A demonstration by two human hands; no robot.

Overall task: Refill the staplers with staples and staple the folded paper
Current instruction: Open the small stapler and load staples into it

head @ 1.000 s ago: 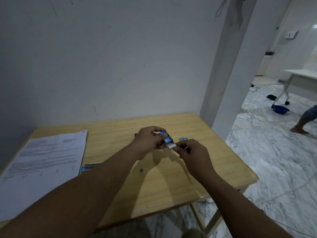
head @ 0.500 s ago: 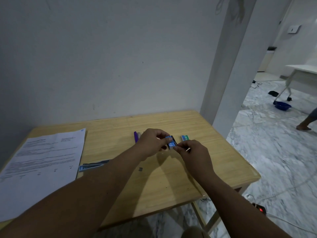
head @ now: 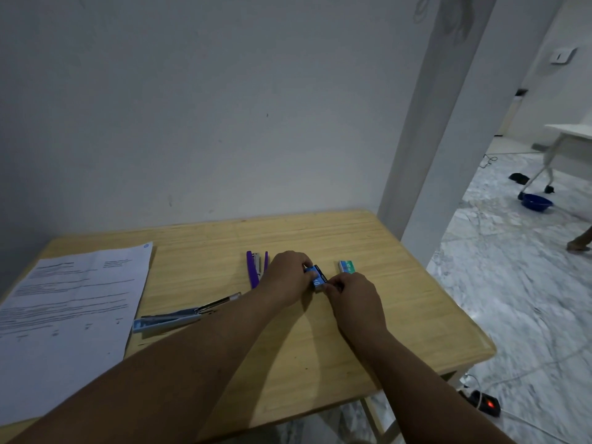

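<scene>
Bare forearms and hands, no sleeves or jewellery visible.

A plain home room: a wooden table (head: 400,302) against a bare wall, marble floor (head: 519,283) and blue basin (head: 536,201) beyond it

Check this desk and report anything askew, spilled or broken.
Nothing looks spilled or broken. The blue stapler and purple stapler both lie hinged open on the table, which fits refilling. Both hands hold the blue staple box; the green box sits beside them.
</scene>
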